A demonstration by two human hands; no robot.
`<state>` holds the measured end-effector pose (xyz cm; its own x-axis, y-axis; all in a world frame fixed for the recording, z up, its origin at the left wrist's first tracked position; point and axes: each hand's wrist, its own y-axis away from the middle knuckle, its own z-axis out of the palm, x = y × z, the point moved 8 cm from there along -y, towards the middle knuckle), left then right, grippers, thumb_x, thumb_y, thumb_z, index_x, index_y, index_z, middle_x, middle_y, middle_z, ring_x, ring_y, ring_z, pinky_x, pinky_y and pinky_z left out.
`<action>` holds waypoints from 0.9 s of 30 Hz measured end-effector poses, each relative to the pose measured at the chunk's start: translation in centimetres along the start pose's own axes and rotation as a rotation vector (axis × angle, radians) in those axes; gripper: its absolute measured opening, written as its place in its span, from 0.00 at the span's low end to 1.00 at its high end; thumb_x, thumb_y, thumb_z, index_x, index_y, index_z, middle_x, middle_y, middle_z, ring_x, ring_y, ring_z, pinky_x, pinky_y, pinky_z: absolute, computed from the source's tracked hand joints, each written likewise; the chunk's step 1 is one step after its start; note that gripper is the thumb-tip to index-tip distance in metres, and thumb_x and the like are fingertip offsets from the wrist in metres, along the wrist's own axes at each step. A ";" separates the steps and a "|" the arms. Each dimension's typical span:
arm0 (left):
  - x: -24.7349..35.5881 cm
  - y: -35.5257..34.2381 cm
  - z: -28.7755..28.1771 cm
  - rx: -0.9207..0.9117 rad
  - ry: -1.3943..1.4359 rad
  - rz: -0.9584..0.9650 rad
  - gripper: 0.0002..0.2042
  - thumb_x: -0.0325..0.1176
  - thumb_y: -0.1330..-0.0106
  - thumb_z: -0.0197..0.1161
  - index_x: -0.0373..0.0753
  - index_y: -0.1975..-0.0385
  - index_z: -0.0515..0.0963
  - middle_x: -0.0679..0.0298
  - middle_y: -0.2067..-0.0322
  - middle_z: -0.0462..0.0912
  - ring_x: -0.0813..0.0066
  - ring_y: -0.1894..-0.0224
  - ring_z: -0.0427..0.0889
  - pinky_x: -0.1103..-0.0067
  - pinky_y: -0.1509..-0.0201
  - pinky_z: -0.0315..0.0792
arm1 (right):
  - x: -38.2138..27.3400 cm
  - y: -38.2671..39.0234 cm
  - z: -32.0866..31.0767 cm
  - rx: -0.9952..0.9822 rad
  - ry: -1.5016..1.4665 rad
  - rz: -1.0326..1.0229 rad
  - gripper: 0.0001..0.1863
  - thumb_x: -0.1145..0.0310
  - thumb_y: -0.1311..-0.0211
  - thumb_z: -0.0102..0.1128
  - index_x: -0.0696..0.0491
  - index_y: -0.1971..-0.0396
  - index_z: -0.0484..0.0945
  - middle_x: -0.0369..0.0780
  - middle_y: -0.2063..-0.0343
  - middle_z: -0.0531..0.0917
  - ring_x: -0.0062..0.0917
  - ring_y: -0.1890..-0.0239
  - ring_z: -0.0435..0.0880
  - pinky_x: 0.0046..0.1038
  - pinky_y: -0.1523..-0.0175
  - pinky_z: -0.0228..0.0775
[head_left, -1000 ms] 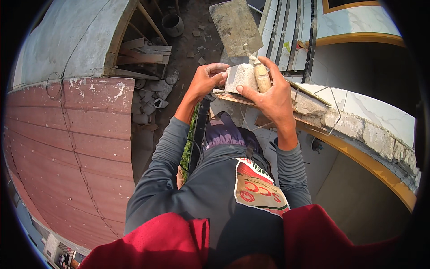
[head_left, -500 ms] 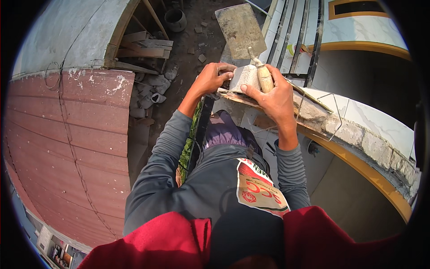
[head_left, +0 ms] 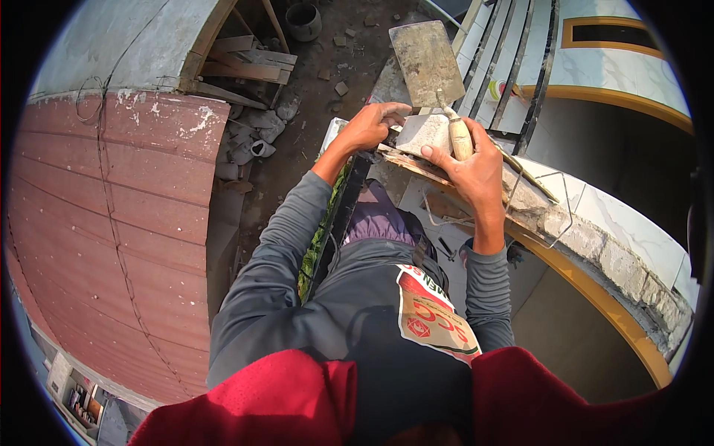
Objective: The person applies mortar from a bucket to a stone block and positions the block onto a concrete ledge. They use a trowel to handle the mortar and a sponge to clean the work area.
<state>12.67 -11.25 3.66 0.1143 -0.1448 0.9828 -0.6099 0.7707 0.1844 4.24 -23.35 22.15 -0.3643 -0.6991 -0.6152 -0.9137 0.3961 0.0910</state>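
Observation:
My right hand [head_left: 476,167] is wrapped round the wooden handle of a trowel [head_left: 426,63]. The broad, mortar-stained blade points away from me, and my right thumb rests against a pale, rough block [head_left: 422,136]. That block sits on top of the wall, over a strip of wood [head_left: 413,163]. On its left side is my left hand [head_left: 366,128], fingers bent and apart beside the block's far left edge. Whether those fingertips touch the block is hard to make out.
A rough masonry wall top [head_left: 595,238] with a bent wire runs off right above a yellow-edged opening. Dark metal bars [head_left: 513,67] lie beyond the trowel. At left is a reddish metal roof [head_left: 111,223]. Below, a bucket [head_left: 303,22], planks [head_left: 249,70] and rubble lie on the ground.
The left fingers have shifted from the block's near left side toward its far left edge. Right hand and trowel stay at the block. The whole view has shifted a little.

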 end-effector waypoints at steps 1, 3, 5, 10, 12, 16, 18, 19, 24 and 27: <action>-0.3 0.0 0.0 0.003 0.002 0.003 0.23 0.17 0.36 0.51 0.34 0.40 0.77 0.53 0.54 0.87 0.66 0.48 0.83 0.73 0.42 0.73 | -0.1 0.0 0.0 0.000 0.003 -0.003 0.39 0.52 0.59 0.85 0.62 0.51 0.79 0.51 0.63 0.87 0.35 0.61 0.89 0.32 0.52 0.79; -1.0 -0.1 0.1 -0.005 0.100 -0.013 0.23 0.18 0.35 0.53 0.35 0.38 0.75 0.55 0.53 0.86 0.68 0.49 0.82 0.75 0.41 0.72 | -0.4 0.0 0.0 -0.011 0.017 -0.001 0.39 0.52 0.59 0.84 0.63 0.51 0.79 0.51 0.62 0.87 0.35 0.60 0.89 0.33 0.52 0.78; -0.4 -0.1 0.1 -0.003 0.134 -0.033 0.23 0.20 0.34 0.55 0.35 0.38 0.75 0.56 0.54 0.85 0.70 0.50 0.82 0.75 0.41 0.72 | -0.4 0.0 -0.1 -0.006 0.012 -0.001 0.38 0.54 0.58 0.83 0.63 0.50 0.79 0.51 0.61 0.87 0.35 0.59 0.89 0.33 0.51 0.78; 0.8 0.9 -0.3 0.076 0.181 -0.053 0.22 0.22 0.34 0.58 0.33 0.39 0.75 0.57 0.56 0.85 0.74 0.51 0.81 0.75 0.43 0.73 | -1.1 0.2 -0.4 0.035 0.013 -0.006 0.34 0.60 0.56 0.80 0.63 0.50 0.78 0.52 0.60 0.87 0.35 0.59 0.89 0.33 0.50 0.78; 0.9 1.8 -1.5 0.185 0.399 -0.047 0.21 0.22 0.35 0.58 0.32 0.40 0.76 0.57 0.57 0.85 0.76 0.51 0.81 0.75 0.45 0.73 | -0.6 0.4 -1.0 0.077 -0.123 0.064 0.33 0.63 0.56 0.78 0.65 0.50 0.78 0.51 0.59 0.87 0.34 0.57 0.88 0.32 0.49 0.77; 3.6 4.1 -3.1 0.220 0.939 0.058 0.25 0.29 0.33 0.66 0.29 0.37 0.70 0.56 0.52 0.83 0.70 0.50 0.83 0.75 0.46 0.77 | 0.2 1.1 -2.9 0.058 -0.554 0.192 0.35 0.67 0.53 0.75 0.65 0.43 0.74 0.41 0.70 0.83 0.20 0.77 0.79 0.22 0.72 0.72; 6.2 4.7 -3.7 0.173 1.039 0.123 0.29 0.31 0.33 0.67 0.30 0.34 0.66 0.55 0.50 0.82 0.66 0.51 0.85 0.76 0.47 0.79 | 0.4 1.4 -4.4 0.102 -0.755 0.159 0.35 0.68 0.53 0.69 0.67 0.43 0.73 0.39 0.72 0.80 0.16 0.82 0.74 0.18 0.78 0.66; 7.4 5.2 -4.2 0.164 1.067 0.158 0.29 0.29 0.33 0.67 0.30 0.34 0.65 0.54 0.51 0.82 0.66 0.51 0.85 0.76 0.47 0.80 | 0.6 1.5 -4.8 0.108 -0.823 0.142 0.35 0.67 0.53 0.68 0.67 0.43 0.72 0.40 0.71 0.81 0.17 0.81 0.75 0.19 0.78 0.68; 11.6 4.8 -3.9 0.097 1.219 0.295 0.29 0.29 0.35 0.69 0.33 0.36 0.65 0.51 0.50 0.79 0.65 0.49 0.84 0.74 0.45 0.82 | 2.1 2.1 -5.5 0.161 -0.984 0.101 0.37 0.62 0.54 0.65 0.67 0.42 0.71 0.42 0.68 0.82 0.19 0.78 0.79 0.19 0.78 0.73; 11.9 4.8 -2.1 0.018 1.373 0.276 0.31 0.30 0.36 0.71 0.34 0.37 0.63 0.50 0.45 0.76 0.62 0.46 0.82 0.68 0.41 0.81 | 2.1 2.4 -4.1 0.211 -1.133 0.111 0.35 0.61 0.52 0.63 0.63 0.43 0.70 0.42 0.64 0.82 0.20 0.77 0.78 0.20 0.76 0.72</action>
<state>12.73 -8.02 16.23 0.6503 0.7316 0.2048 -0.7471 0.6647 -0.0020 0.53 -26.32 24.28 0.0274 0.2377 -0.9710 -0.7998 0.5879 0.1213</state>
